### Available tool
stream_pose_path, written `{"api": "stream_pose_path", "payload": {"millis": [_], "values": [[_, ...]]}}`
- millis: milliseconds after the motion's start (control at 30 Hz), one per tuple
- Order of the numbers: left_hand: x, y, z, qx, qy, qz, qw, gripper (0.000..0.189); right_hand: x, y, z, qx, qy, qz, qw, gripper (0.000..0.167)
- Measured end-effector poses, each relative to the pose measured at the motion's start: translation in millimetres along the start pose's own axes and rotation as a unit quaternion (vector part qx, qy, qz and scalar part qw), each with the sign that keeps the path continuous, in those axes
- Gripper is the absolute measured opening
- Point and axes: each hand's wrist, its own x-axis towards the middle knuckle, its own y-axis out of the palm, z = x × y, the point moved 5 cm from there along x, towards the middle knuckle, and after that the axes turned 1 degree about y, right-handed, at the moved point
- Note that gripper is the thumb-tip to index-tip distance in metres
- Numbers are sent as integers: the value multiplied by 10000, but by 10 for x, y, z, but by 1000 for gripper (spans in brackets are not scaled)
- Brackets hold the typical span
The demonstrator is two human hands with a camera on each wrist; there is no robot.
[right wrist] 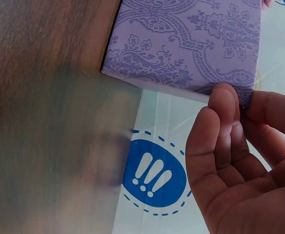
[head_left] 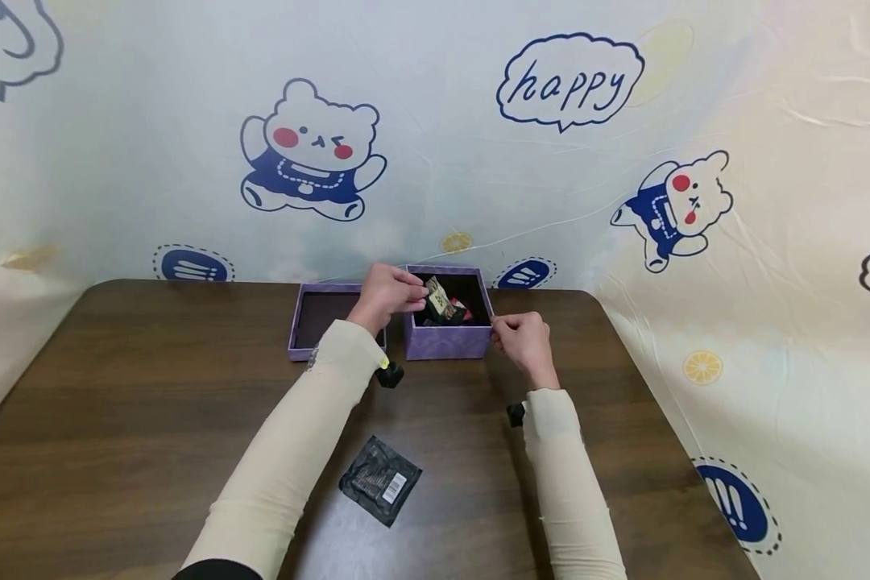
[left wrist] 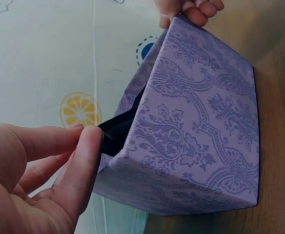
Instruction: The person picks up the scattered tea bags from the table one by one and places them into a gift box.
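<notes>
A purple patterned box stands at the table's back edge with several small packets inside, one of them red. My left hand pinches a small dark packet with a cream label between thumb and fingers, at the box's left rim. In the left wrist view that packet looks black and reaches into the box opening; the box hides its far end. My right hand grips the box's right front corner, thumb and fingers on either side of the wall in the right wrist view.
A shallow purple lid lies left of the box, partly behind my left hand. Nearer me on the brown table lies a flat black packet with a white barcode label. A printed cloth hangs behind the table.
</notes>
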Motion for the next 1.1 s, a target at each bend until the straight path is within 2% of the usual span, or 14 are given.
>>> {"api": "stream_pose_path", "payload": {"millis": [300, 533, 700, 900, 1100], "values": [[-19, 6, -18, 401, 49, 4, 9992, 19, 12, 6, 31, 9, 27, 43, 10000, 24], [-60, 33, -56, 890, 180, 179, 9957, 17, 17, -5, 52, -31, 9, 13, 10000, 24], [-98, 22, -53, 1081, 127, 299, 9936, 20, 7, -5, 34, 17, 103, 102, 9999, 24], [-184, -9, -82, 1239, 227, 507, 9907, 17, 4, -13, 22, 2, 94, 116, 9999, 24], [-323, -67, -102, 1594, 302, 764, 9838, 15, 3, -7, 0, 77, 215, 198, 9995, 26]]}}
